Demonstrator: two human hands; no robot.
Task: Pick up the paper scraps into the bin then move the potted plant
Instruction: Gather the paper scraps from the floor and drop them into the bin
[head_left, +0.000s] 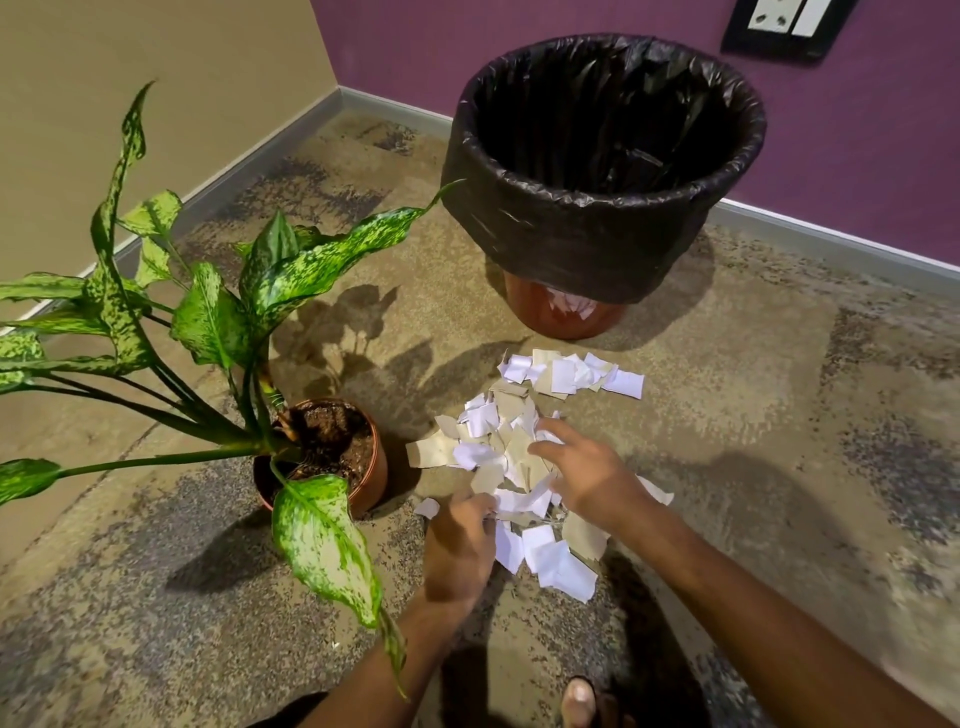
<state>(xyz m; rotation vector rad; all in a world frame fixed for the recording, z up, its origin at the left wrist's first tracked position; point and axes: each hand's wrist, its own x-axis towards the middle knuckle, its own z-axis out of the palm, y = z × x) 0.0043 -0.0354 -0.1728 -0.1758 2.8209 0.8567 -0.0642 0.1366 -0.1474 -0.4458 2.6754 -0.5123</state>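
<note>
A pile of white and beige paper scraps (511, 447) lies on the floor in front of a brown bin (566, 317) lined with a black bag (587, 234). My left hand (457, 551) is at the pile's near left edge, fingers curled into the scraps. My right hand (587, 478) lies on the pile's right side with fingers spread and bent over the paper. A potted plant (332, 452) with speckled green leaves stands in a brown pot just left of the pile.
The bin stands near a purple wall with a grey skirting (831, 239). A beige wall runs along the left. A long leaf (327, 551) hangs over the floor beside my left forearm. My foot (579, 701) shows at the bottom edge.
</note>
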